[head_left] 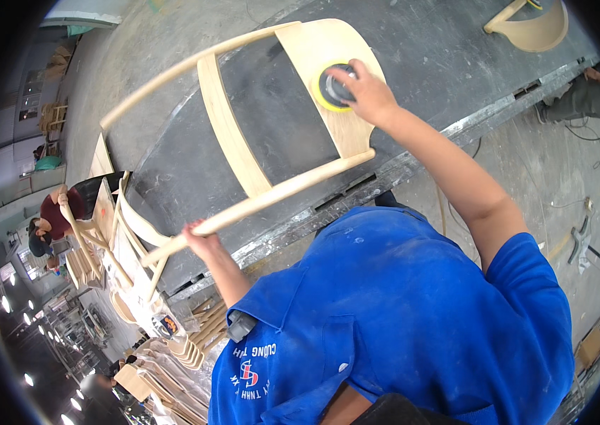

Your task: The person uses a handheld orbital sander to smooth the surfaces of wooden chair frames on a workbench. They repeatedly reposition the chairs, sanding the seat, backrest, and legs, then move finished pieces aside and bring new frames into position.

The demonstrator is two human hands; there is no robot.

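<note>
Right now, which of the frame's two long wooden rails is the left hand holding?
The near rail, closer to the wearer's blue shirt; the left hand grips it toward its left end. No hand touches the far rail.

At far left stands a maroon-shirted co-worker (pixel 57 214) — at far right, a brown box (pixel 590 348).
</note>
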